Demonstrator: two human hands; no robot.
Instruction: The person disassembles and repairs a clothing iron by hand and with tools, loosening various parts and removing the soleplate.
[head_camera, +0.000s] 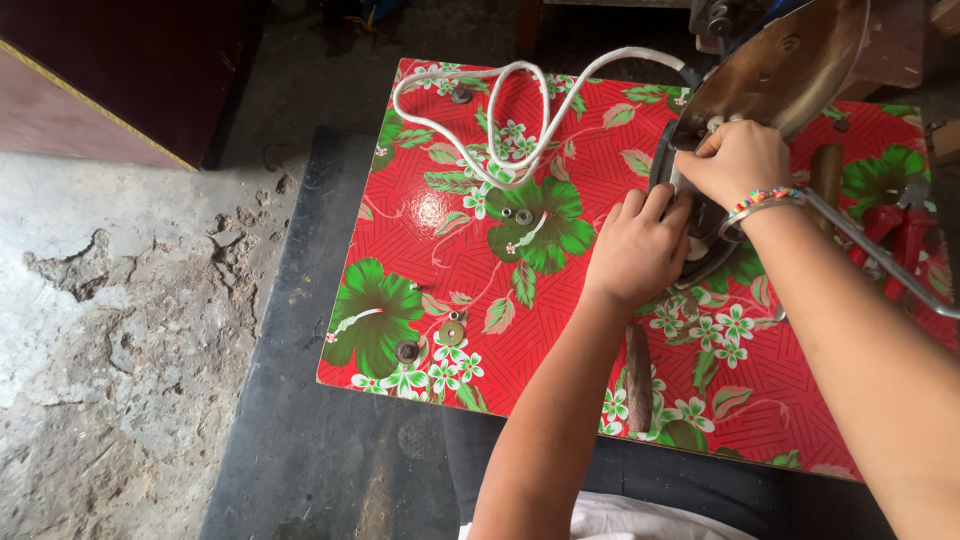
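Note:
An electric iron stands tipped up at the far right of a small table, its shiny metal soleplate (790, 65) facing me and its dark body (712, 225) below. My left hand (637, 247) presses closed fingers against the dark body's rim. My right hand (735, 160), with a beaded bracelet and a metal bangle on the wrist, pinches at the soleplate's lower edge. A white cord (500, 100) loops from the iron across the table's far side.
The table wears a red floral cover (450, 260). Small nuts and washers (515, 214) lie loose on it, more near the front left (430, 340). A dark wooden-handled tool (640, 378) lies by my left forearm. Red-handled pliers (900, 235) rest at the right. Cracked concrete floor lies left.

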